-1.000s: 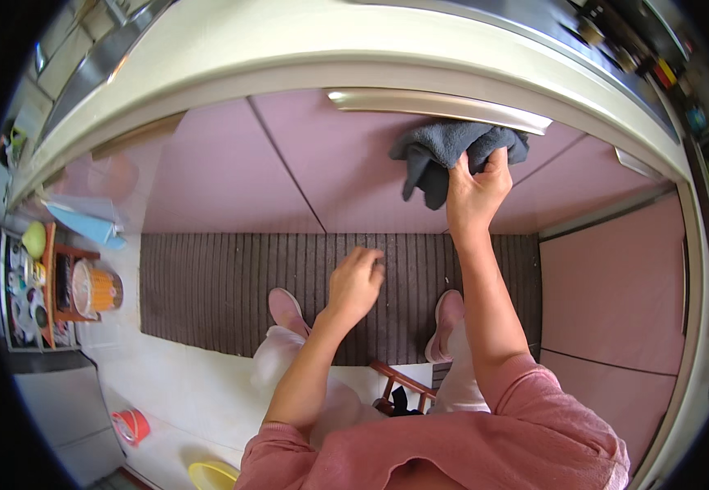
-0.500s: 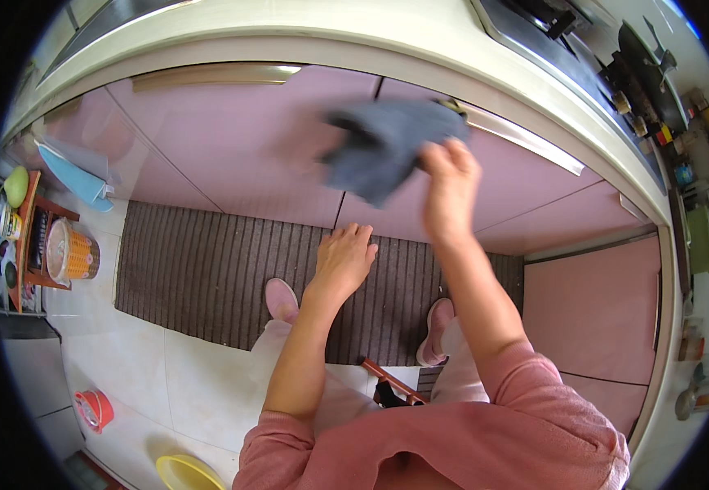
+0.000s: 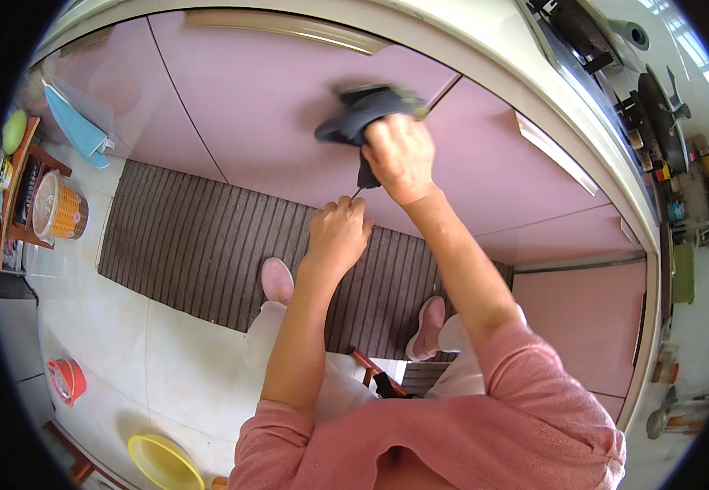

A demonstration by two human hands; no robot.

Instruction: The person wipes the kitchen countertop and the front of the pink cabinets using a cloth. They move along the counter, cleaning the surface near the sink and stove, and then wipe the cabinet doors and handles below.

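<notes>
Gripping dark cloth [image 3: 354, 120], hands [image 3: 401, 155] [image 3: 338, 237] near door seam [image 3: 446, 92], floor [image 3: 191, 359] stretching left.

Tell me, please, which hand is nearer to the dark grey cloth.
Right. The right hand grips the dark grey cloth in front of the pink cabinet; the left hand is lower, below the cloth's hanging end.
</notes>
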